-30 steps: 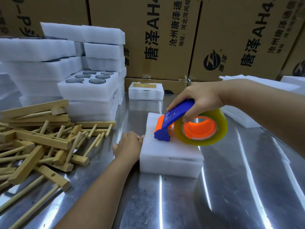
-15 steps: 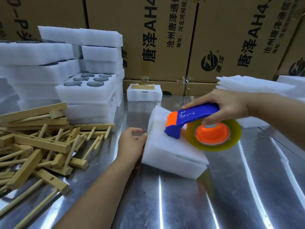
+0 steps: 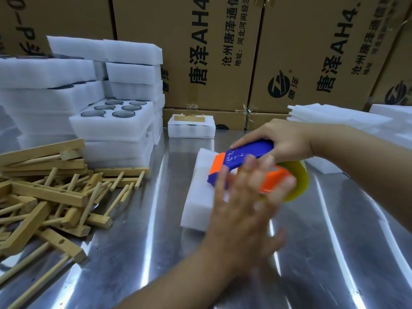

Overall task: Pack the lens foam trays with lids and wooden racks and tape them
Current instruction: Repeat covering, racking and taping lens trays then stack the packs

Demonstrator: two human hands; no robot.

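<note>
The foam pack (image 3: 199, 197) is being taped: dispenser (image 3: 245, 158) gripped by the right hand (image 3: 287, 142), left hand (image 3: 243, 210) spread open, fingers released; trays (image 3: 111, 124) at ten o'clock are left unpacked.

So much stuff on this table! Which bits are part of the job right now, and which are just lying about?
In use:
tape dispenser, gripped by the right hand
white foam pack beneath it
left hand, blurred, fingers spread

Lying about:
pile of wooden racks
open lens tray
stacked foam sheets
cardboard boxes behind
</note>
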